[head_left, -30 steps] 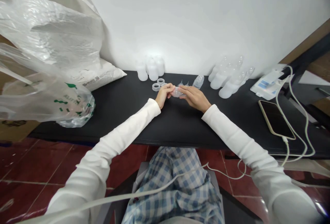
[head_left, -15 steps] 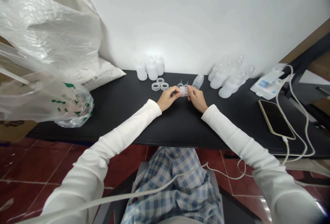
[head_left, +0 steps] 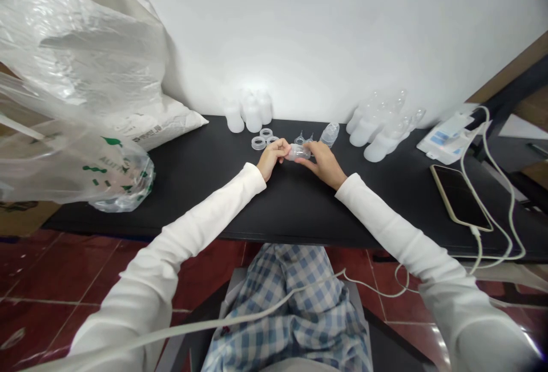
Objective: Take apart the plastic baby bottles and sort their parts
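Observation:
Over the black table, my left hand (head_left: 273, 158) has its fingers closed around the left end of a small translucent plastic bottle piece (head_left: 298, 152) lying sideways, apparently a clear domed cap with a collar. The domed end is between the thumb and fingers of my right hand (head_left: 323, 162). Just behind are clear nipples (head_left: 300, 140), partly hidden by the fingers. A clear domed cap (head_left: 329, 133) stands to their right. Near my left hand lie several translucent collar rings (head_left: 258, 143), one of them partly covered by it.
White bottles (head_left: 234, 118) stand by the wall at left. Bottles with clear domed tops (head_left: 379, 146) stand at right. A phone (head_left: 460, 196) with a white cable (head_left: 511, 206) and a white packet (head_left: 446, 139) lie farther right. Large plastic bags (head_left: 115, 172) fill the left side.
The held piece has shifted slightly left and shows more of its clear end. My right hand has turned, its fingers now above it and its thumb below.

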